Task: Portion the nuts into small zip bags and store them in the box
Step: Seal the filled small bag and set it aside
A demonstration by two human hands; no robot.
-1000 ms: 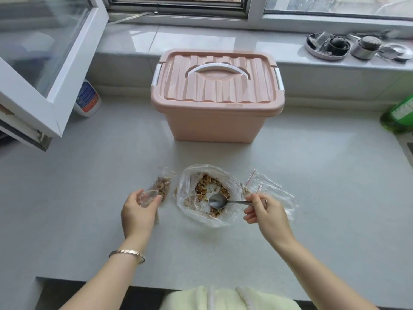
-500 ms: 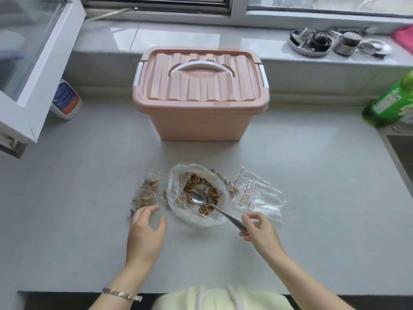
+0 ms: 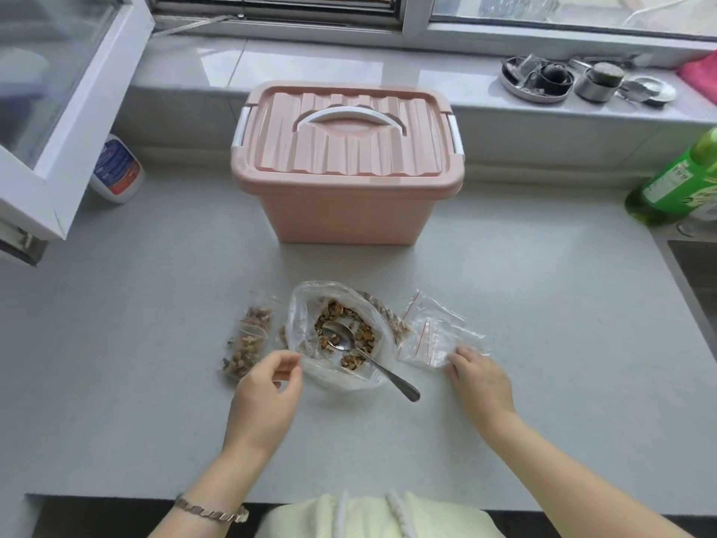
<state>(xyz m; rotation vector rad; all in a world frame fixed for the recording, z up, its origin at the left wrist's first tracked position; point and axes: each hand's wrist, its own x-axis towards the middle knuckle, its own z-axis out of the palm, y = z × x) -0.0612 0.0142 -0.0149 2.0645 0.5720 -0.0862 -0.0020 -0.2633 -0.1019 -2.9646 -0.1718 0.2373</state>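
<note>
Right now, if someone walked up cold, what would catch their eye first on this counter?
Probably the pink storage box, lid shut, standing at the back of the counter. In front of it lies an open plastic bag of nuts with a spoon resting in it. The left hand is at that bag's rim, filled small bags beside it, and the right hand touches the empty zip bags.

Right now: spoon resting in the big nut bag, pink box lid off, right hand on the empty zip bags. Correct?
Not quite. The pink box has its lid on, closed, as the head view shows. The rest holds: the spoon rests in the big nut bag, held by neither hand, and the right hand is on the empty zip bags.
</note>
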